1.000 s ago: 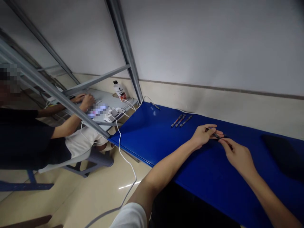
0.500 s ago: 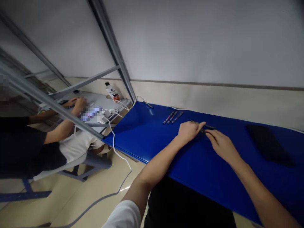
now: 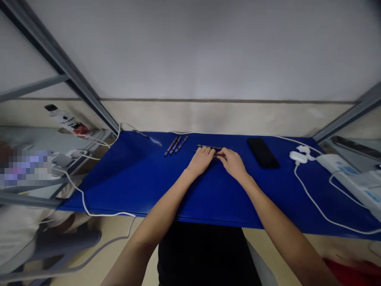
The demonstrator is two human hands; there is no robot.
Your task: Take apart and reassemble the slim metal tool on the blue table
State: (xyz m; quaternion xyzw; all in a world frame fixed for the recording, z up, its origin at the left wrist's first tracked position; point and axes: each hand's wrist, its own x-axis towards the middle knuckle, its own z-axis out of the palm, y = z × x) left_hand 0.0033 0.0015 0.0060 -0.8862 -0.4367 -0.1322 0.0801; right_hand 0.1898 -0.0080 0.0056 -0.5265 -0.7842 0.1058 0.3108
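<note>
My left hand (image 3: 201, 160) and my right hand (image 3: 233, 163) rest close together on the blue table (image 3: 143, 178), near its far edge. Both close their fingers on a thin dark pen (image 3: 214, 152) lying between them. A second dark pen (image 3: 208, 146) lies just beyond the fingers. To the left of my hands, three pens (image 3: 176, 144) lie side by side, slanted.
A black phone (image 3: 263, 153) lies flat to the right of my hands. A white charger (image 3: 298, 156) with cables and a power strip (image 3: 345, 171) sit at the far right. Left: a bottle (image 3: 66, 119), white cables, metal frame posts (image 3: 74, 79).
The view has swung to the right, so the table is now seen head-on. My hands have lowered the pen from above the table down to its surface. The neighbouring person is mostly out of view.
</note>
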